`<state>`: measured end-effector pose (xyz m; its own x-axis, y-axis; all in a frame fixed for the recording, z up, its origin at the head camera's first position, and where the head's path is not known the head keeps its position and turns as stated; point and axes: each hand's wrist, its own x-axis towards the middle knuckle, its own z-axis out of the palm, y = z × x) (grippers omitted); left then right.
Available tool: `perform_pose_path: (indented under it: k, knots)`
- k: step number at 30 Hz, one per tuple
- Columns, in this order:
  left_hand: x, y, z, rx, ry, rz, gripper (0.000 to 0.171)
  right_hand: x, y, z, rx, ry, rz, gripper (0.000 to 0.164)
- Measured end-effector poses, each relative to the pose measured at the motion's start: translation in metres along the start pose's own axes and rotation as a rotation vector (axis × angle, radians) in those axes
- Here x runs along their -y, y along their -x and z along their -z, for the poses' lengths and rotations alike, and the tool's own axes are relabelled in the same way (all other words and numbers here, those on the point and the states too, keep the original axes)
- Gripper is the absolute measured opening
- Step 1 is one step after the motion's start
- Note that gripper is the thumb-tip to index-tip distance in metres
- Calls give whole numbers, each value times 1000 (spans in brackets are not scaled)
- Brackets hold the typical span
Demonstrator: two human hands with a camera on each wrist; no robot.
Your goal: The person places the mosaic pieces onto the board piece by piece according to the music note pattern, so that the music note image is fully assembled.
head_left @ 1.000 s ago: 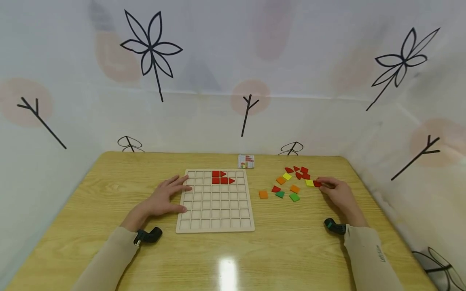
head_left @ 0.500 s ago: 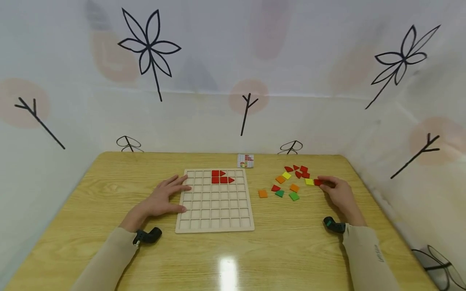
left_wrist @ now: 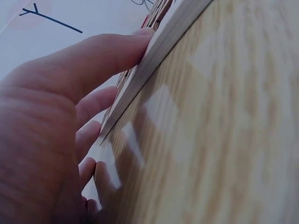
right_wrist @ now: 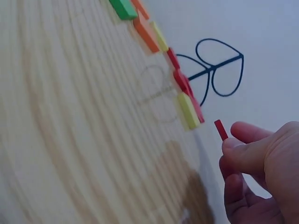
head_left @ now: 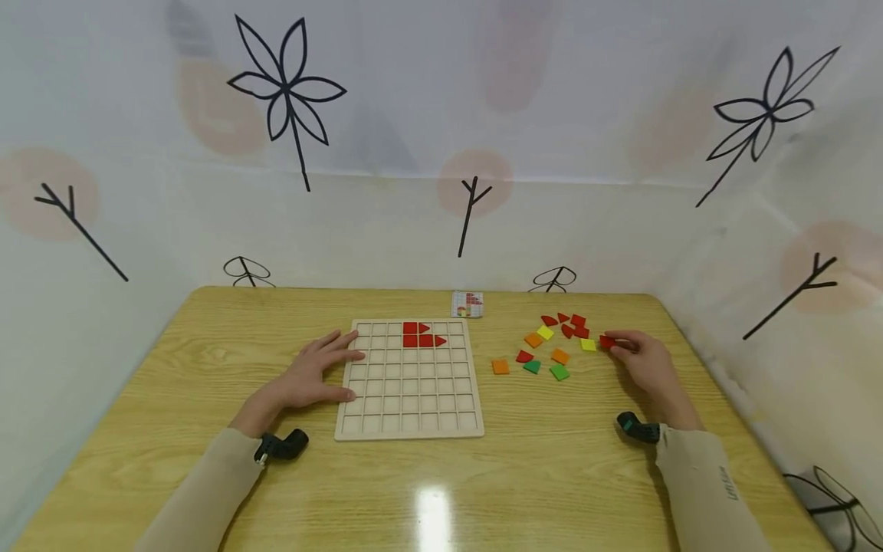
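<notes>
Right hand [head_left: 647, 362] pinches red tile [head_left: 606, 342]; grid board [head_left: 410, 386] well to its left, beyond loose tiles [head_left: 560, 356], touched by spread left hand [head_left: 308, 377].

A white printed backdrop [head_left: 386, 230], probably fabric though the blur is leaving that unsure, is standing behind the wood-grain table [head_left: 552, 483] and running along its left and right edges. One black-outlined flower [head_left: 286, 88] is rising above the far edge's left part, another beyond the far right corner. Between them a forked twig [head_left: 466, 226] is crossing a pink disc [head_left: 487, 172]. A light reflection [head_left: 433, 517] is gleaming toward the table's near side.
</notes>
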<state>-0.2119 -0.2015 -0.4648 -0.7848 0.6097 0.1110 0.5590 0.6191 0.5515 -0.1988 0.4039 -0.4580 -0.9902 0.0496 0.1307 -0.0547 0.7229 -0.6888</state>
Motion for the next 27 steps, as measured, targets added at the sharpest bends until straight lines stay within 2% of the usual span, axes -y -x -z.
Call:
perform_pose_path:
  k: [5,9,15,20,27]
  knots:
    - [-2,1,1,-10,14,-19,68,16,-4,-4,28,2,17,33]
    - [-2,0,0,-10,8,-19,68,35,-9,-18,38,25,44,30]
    - [0,-1,0,-15,-5,-28,68,66,-12,-51,106,10,135,27]
    - [1,-2,-1,-18,-8,-34,68,93,-14,-81,128,0,207,25]
    - [-1,0,0,-7,-9,-12,69,145,-9,-123,187,-25,264,24]
